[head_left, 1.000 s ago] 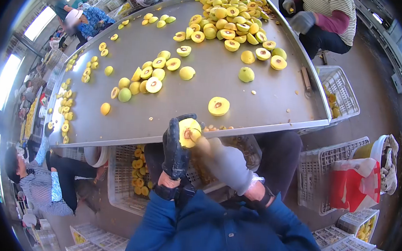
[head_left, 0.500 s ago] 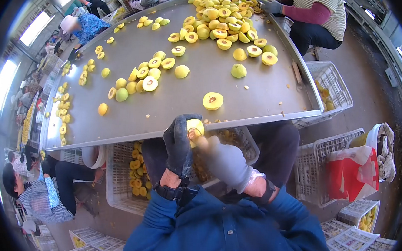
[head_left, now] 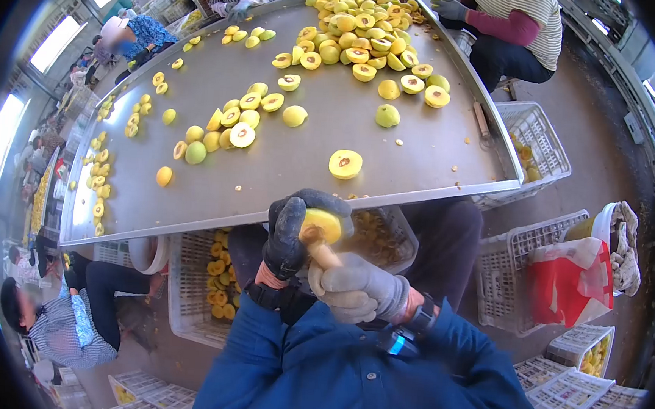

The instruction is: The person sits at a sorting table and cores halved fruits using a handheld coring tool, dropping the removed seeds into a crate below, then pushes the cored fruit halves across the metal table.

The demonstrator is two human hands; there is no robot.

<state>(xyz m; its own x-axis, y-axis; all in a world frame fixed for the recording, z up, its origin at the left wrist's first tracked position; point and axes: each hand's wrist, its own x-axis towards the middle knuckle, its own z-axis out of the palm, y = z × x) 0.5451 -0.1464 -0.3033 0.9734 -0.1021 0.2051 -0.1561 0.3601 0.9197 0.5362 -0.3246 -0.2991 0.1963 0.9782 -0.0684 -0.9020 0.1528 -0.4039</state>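
My left hand [head_left: 287, 236], in a dark glove, is closed around a yellow peach half [head_left: 323, 222] at the table's near edge, its cut side partly hidden. In a light grey glove, my right hand [head_left: 363, 287] grips a wooden-handled tool [head_left: 326, 256]. The tool's far end meets the fruit, but blur hides its shape. Just beyond my hands, a halved peach [head_left: 345, 164] lies cut side up on the metal table [head_left: 260, 185]. Below them sits a crate [head_left: 408, 244] with brownish bits in it.
A large heap of peach halves [head_left: 362, 36] covers the table's far end; smaller groups lie leftward. A spare wooden-handled tool [head_left: 481, 122] rests by the right rim. A crate of peach halves [head_left: 177, 293] stands at lower left, a red bag [head_left: 565, 286] at right. Co-workers sit around the table.
My right hand has drawn down toward my body, showing more of the wooden handle. My left hand has turned the peach half, its fingers now reaching over the top. A co-worker's gloved hand has moved at the far edge.
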